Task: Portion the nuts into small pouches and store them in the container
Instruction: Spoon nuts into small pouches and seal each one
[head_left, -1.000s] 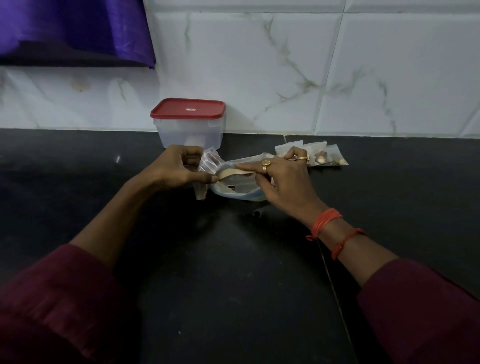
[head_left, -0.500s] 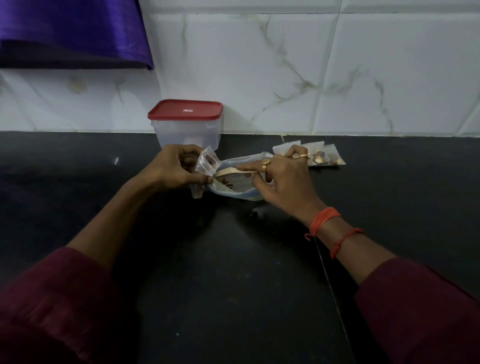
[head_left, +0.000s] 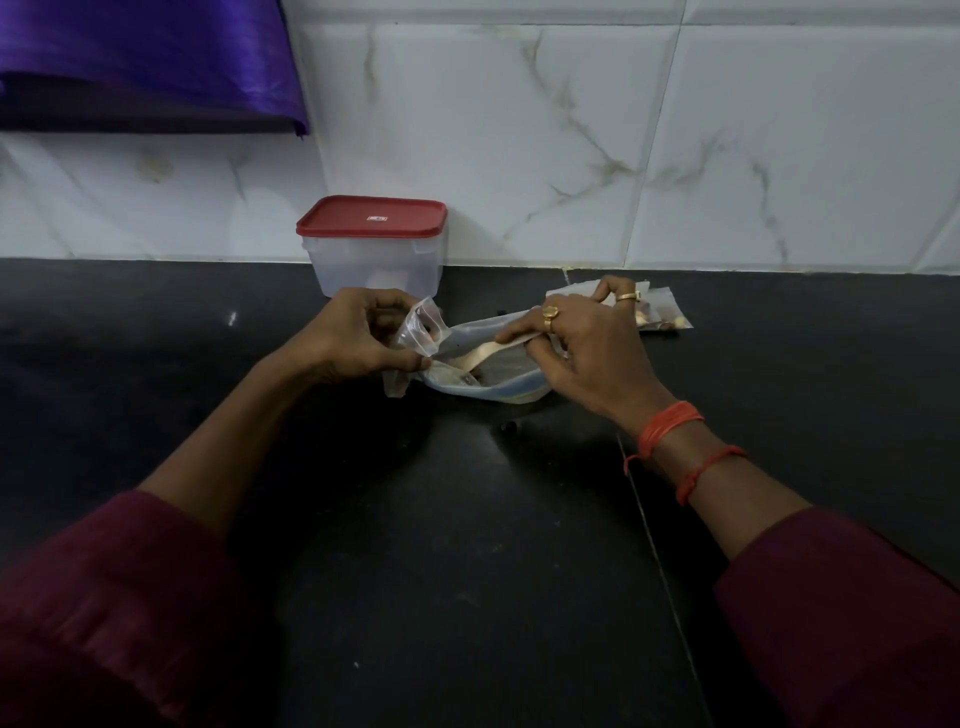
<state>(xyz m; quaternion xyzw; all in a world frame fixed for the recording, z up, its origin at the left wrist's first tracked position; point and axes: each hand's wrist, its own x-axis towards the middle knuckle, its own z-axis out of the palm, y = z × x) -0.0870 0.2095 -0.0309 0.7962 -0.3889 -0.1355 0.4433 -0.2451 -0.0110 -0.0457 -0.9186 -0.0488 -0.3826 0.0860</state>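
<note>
**A home kitchen counter**

A clear food-storage container (head_left: 376, 260) with a red lid stands on a dark polished stone counter (head_left: 467, 571). Right behind the container rise white marble-patterned wall tiles (head_left: 519, 130). To its right lie small clear pouches (head_left: 670, 314) of nuts. Above and to its left hangs a purple cloth (head_left: 140, 62).

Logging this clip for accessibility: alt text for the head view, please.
The left hand holds a small clear pouch while the right hand holds a beige spoon in a bowl on a black counter. Behind are a red-lidded container and filled pouches.
</note>
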